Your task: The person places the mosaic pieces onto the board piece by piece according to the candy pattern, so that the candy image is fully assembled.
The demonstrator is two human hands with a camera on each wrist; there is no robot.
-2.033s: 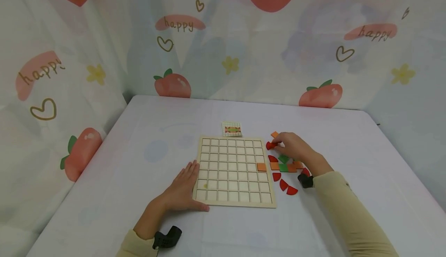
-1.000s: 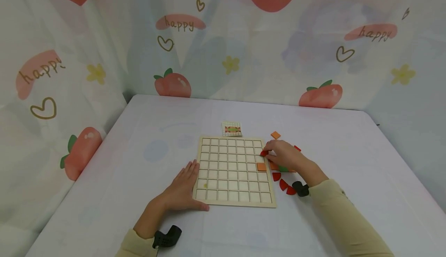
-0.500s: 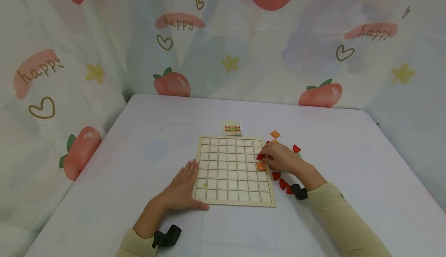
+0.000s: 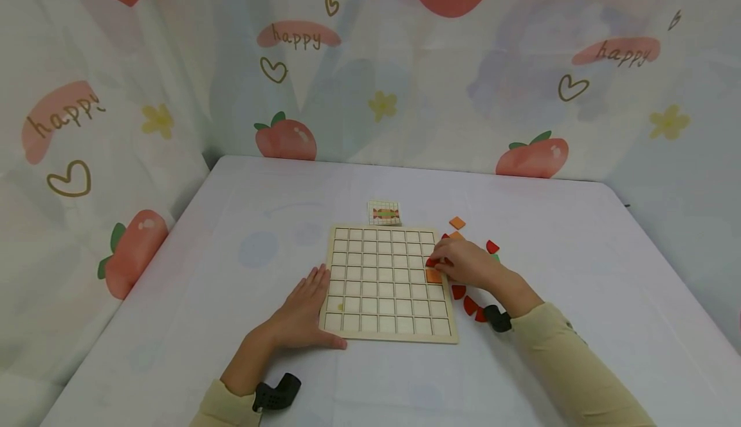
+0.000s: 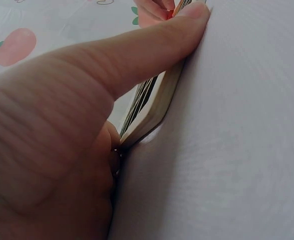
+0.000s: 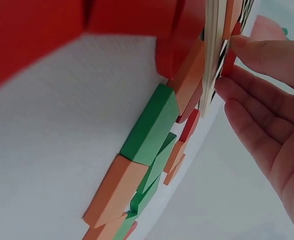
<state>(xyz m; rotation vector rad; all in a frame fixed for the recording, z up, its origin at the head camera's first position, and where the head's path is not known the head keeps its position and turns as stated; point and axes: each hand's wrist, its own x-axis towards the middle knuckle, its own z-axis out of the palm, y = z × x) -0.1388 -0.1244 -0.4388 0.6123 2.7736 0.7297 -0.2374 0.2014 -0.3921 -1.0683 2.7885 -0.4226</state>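
The right grip (image 4: 470, 263) is clamped, thumb against fingers, on a red tile (image 6: 231, 59) at the right-hand column of the wooden grid board (image 4: 384, 290); seating cannot be confirmed. Caution: releasing the tile askew may leave it caught on a cell ridge; sideways pressure may displace the orange square tile (image 4: 433, 276) just nearside of the right grip's fingertips. Compared with two seconds ago, the right grip has moved from beside the board onto its edge; the left grip (image 4: 301, 311) remains straight-fingered against the opposite edge.

the right hand (image 4: 467, 262) pinches a red piece (image 4: 431, 262) at the gridded board (image 4: 384, 290).
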